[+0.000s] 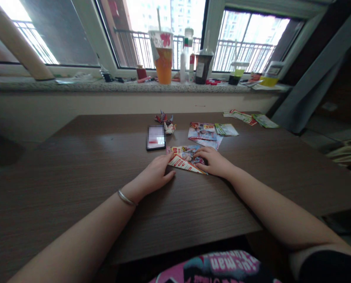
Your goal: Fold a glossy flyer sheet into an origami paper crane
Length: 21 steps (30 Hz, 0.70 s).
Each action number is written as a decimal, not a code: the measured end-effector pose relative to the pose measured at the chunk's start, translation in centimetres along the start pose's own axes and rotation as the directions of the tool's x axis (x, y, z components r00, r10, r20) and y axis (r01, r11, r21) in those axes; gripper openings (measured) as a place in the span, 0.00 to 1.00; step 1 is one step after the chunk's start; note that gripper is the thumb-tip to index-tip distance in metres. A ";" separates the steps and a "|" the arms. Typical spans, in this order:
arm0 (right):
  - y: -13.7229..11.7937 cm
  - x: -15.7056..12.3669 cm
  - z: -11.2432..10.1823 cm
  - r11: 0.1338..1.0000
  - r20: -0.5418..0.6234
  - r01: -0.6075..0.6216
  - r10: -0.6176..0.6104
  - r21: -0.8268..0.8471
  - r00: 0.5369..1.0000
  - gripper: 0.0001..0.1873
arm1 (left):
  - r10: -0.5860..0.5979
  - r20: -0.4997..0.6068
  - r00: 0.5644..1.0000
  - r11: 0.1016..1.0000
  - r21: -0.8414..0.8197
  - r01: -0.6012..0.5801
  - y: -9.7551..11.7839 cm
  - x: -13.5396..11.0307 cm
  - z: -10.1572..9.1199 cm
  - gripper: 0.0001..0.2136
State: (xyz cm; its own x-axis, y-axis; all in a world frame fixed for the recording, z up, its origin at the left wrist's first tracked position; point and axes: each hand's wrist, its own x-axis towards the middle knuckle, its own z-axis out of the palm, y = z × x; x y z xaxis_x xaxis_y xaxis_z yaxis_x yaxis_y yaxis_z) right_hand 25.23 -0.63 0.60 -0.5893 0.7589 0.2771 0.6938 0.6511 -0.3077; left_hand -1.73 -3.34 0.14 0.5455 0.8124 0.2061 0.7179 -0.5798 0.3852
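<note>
A colourful printed paper (185,150) lies on the table in front of me, with one lower edge folded over into a slanting white and red flap (183,164). My left hand (155,173) rests at the paper's left corner, fingers stretched onto it and thumb apart on the tabletop. On the right part of the sheet, my right hand (215,161) presses with spread, slightly bent fingers. Just beyond my left hand is a phone (156,137) with its screen lit. Folded paper figures (169,128) sit behind it and at its right corner.
More printed leaflets (203,131) lie beyond my right hand, beside green-white papers (227,129). Several paper strips (243,117) are at the table's far right. On the windowsill (119,87) stand a large orange drink cup (163,59), bottles and other cups. The brown table (75,181) extends to both sides.
</note>
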 end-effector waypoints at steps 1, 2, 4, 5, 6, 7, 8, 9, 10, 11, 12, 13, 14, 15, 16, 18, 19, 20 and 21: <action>0.0 0.0 0.0 1.000 -0.001 0.000 0.000 0.002 1.000 0.16 | -0.014 0.004 1.000 1.000 -0.017 0.014 0.0 0.1 0.0 0.33; 0.1 0.0 0.1 1.000 -0.003 0.001 -0.001 0.002 1.000 0.17 | -0.026 0.004 1.000 0.999 -0.038 0.026 0.0 0.1 -0.1 0.33; 0.1 0.0 0.1 1.000 -0.010 0.000 0.000 0.000 1.000 0.17 | -0.054 -0.005 0.999 0.994 -0.092 0.054 -0.1 0.2 -0.1 0.33; 0.2 -0.1 0.1 1.000 -0.012 0.001 -0.001 -0.002 1.000 0.17 | -0.076 -0.011 0.997 0.989 -0.127 0.073 -0.2 0.3 0.0 0.34; 0.2 -0.1 0.2 1.000 -0.013 0.001 -0.001 -0.003 1.000 0.18 | -0.100 -0.016 0.995 0.980 -0.172 0.096 -0.3 0.4 0.0 0.34; 0.2 -0.1 0.2 1.000 -0.012 0.001 -0.001 -0.003 1.000 0.18 | -0.126 -0.022 0.992 0.967 -0.226 0.118 -0.5 0.4 0.1 0.34; 0.3 -0.1 0.3 1.000 -0.012 0.002 -0.002 -0.003 1.000 0.18 | -0.152 -0.028 0.988 0.947 -0.291 0.137 -0.6 0.5 0.1 0.33; 0.3 -0.1 0.3 1.000 -0.013 0.003 -0.003 -0.001 1.000 0.18 | -0.174 -0.032 0.984 0.919 -0.364 0.151 -0.7 0.6 0.2 0.32; 0.4 -0.1 0.4 1.000 -0.013 0.005 -0.005 0.001 1.000 0.18 | -0.197 -0.032 0.980 0.883 -0.439 0.163 -0.7 0.7 0.2 0.31; 0.4 -0.1 0.4 1.000 -0.015 0.008 -0.008 0.005 1.000 0.18 | -0.218 -0.025 0.976 0.842 -0.510 0.176 -0.8 0.8 0.2 0.31; 0.5 -0.1 0.4 1.000 -0.018 0.010 -0.010 0.009 1.000 0.18 | -0.238 -0.009 0.971 0.800 -0.569 0.191 -0.8 0.8 0.2 0.30; 0.5 -0.1 0.5 1.000 -0.021 0.011 -0.010 0.012 1.000 0.18 | -0.261 0.010 0.965 0.761 -0.612 0.212 -0.7 0.9 0.1 0.30; 0.6 -0.1 0.5 1.000 -0.023 0.009 -0.009 0.013 1.000 0.17 | -0.278 0.031 0.960 0.736 -0.635 0.234 -0.7 0.9 0.0 0.29; 0.6 -0.1 0.5 1.000 -0.026 0.008 -0.008 0.014 1.000 0.17 | -0.293 0.033 0.955 0.727 -0.641 0.245 -0.6 0.9 -0.2 0.28; 0.6 -0.1 0.5 1.000 -0.028 0.008 -0.008 0.015 1.000 0.17 | -0.302 0.021 0.953 0.731 -0.637 0.245 -0.5 1.0 -0.3 0.26; 0.5 -0.1 0.4 1.000 -0.029 0.010 -0.010 0.018 1.000 0.17 | -0.297 -0.003 0.955 0.750 -0.620 0.232 -0.4 1.0 -0.6 0.22; 0.5 -0.1 0.4 1.000 -0.030 0.013 -0.012 0.019 0.999 0.17 | -0.292 -0.004 0.956 0.754 -0.617 0.228 -0.3 1.0 -0.8 0.22; 0.5 -0.1 0.4 1.000 -0.032 0.014 -0.013 0.021 0.999 0.17 | -0.286 0.004 0.958 0.755 -0.615 0.228 -0.3 1.0 -0.9 0.23; 0.5 -0.1 0.4 1.000 -0.033 0.013 -0.012 0.023 0.999 0.17 | -0.279 0.016 0.960 0.756 -0.613 0.230 -0.2 1.0 -0.9 0.24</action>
State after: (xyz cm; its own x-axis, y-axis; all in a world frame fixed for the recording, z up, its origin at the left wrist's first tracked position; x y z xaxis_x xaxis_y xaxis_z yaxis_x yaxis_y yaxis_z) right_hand 25.44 -0.39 0.09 -0.5838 0.7502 0.3104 0.6765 0.6609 -0.3249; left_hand -1.75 -2.39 1.10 0.3304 0.9408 0.0763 0.4032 -0.2138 0.8898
